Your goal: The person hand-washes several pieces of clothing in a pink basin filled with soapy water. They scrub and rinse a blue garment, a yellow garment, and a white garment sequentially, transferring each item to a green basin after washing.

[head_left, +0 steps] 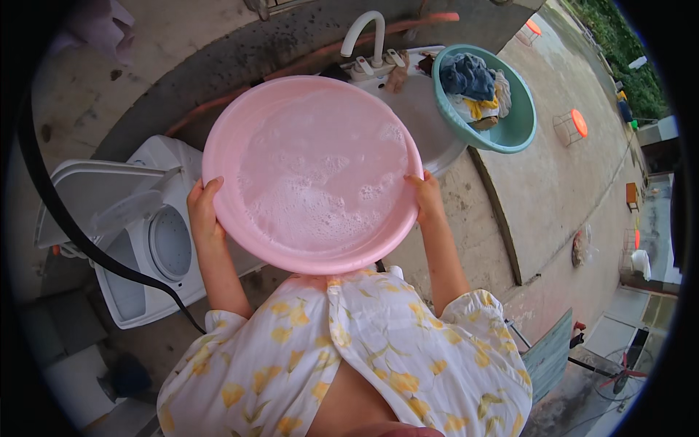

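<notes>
A large pink plastic basin (317,262) holding cloudy, foamy water is held up in front of my body. My left hand (205,210) grips its left rim, thumb on top. On the opposite rim, my right hand (426,196) has its thumb over the edge; the fingers of both hands are partly hidden under the basin. Behind it are a white sink (431,117) and a curved white faucet (377,38) with two handles. A teal plastic basin (516,134) with dark blue, white and yellow clothes (469,79) rests at the sink's right side.
To the left stands a white twin-tub washing machine (199,278) with its lid raised. A black hose or cable (104,259) curves past it. A concrete ledge (499,224) runs right of the sink. Farther right are orange-topped stools (579,123) and a standing fan (622,374).
</notes>
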The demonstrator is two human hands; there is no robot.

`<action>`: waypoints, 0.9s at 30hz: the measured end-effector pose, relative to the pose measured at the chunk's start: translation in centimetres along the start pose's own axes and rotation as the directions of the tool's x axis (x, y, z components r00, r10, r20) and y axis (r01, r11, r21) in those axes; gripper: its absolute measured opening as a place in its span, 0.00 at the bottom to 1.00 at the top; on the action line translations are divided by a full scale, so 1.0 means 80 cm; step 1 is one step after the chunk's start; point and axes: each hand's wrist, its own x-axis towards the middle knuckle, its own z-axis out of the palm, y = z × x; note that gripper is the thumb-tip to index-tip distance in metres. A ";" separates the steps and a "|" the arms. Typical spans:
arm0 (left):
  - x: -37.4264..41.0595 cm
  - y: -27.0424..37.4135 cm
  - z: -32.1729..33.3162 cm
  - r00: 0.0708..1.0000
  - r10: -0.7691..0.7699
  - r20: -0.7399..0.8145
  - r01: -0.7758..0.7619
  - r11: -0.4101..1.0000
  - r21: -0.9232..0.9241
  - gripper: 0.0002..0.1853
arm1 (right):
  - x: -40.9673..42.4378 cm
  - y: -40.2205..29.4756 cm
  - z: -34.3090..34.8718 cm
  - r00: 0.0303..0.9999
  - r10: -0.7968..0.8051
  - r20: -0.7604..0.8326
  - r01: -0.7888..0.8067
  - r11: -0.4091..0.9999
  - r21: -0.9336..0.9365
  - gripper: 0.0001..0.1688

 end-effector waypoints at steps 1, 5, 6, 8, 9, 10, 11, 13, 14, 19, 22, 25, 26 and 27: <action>0.003 0.000 -0.001 1.000 0.000 0.001 0.000 1.000 0.000 0.18 | -0.001 -0.002 0.002 1.000 0.005 0.002 -0.005 1.000 0.013 0.17; 0.007 0.007 0.004 1.000 0.000 0.011 0.000 1.000 0.002 0.18 | -0.002 -0.008 0.004 1.000 0.016 0.017 -0.017 0.999 0.051 0.16; 0.006 0.011 0.006 1.000 0.004 0.009 -0.004 1.000 0.001 0.18 | -0.001 -0.007 0.005 0.999 0.017 0.028 -0.018 0.998 0.053 0.16; 0.014 0.010 0.006 0.999 -0.006 0.049 0.006 1.000 -0.008 0.18 | 0.001 -0.011 0.002 0.999 0.035 0.024 -0.037 0.997 0.067 0.16; 0.016 0.013 0.007 0.998 -0.008 0.063 0.008 1.000 -0.008 0.18 | 0.002 -0.012 0.002 0.998 0.048 0.028 -0.050 0.996 0.074 0.16; 0.018 0.014 0.012 0.998 0.008 0.066 -0.006 1.000 -0.022 0.18 | 0.001 -0.016 0.001 0.998 0.057 0.037 -0.060 0.996 0.069 0.16; 0.017 0.019 0.014 0.997 0.007 0.078 -0.006 1.000 -0.016 0.18 | 0.003 -0.014 0.000 0.997 0.061 0.054 -0.065 0.994 0.085 0.16; 0.017 0.022 0.022 0.993 -0.005 0.118 0.006 1.000 -0.010 0.18 | 0.006 -0.013 -0.006 0.996 0.062 0.069 -0.070 0.991 0.117 0.16; 0.022 0.021 0.017 0.993 -0.007 0.115 0.007 1.000 0.003 0.19 | 0.007 -0.011 -0.005 0.994 0.063 0.085 -0.073 0.990 0.120 0.16; 0.021 0.023 0.019 0.991 -0.012 0.136 0.014 1.000 -0.016 0.20 | 0.006 -0.007 -0.010 0.990 0.066 0.121 -0.079 0.991 0.108 0.17; 0.018 0.029 0.024 0.992 -0.012 0.125 0.012 1.000 0.000 0.20 | 0.009 -0.007 -0.011 0.990 0.070 0.121 -0.081 0.992 0.094 0.18; 0.020 0.032 0.035 0.992 -0.011 0.123 0.011 1.000 0.001 0.19 | 0.013 -0.012 -0.016 0.987 0.101 0.123 -0.110 0.992 0.068 0.18; 0.021 0.034 0.036 0.992 -0.012 0.126 0.012 1.000 -0.003 0.19 | 0.014 -0.013 -0.015 0.985 0.115 0.125 -0.123 0.991 0.056 0.18; 0.023 0.034 0.036 0.992 -0.008 0.125 0.007 1.000 0.002 0.19 | 0.015 -0.015 -0.016 0.984 0.116 0.134 -0.124 0.991 0.054 0.18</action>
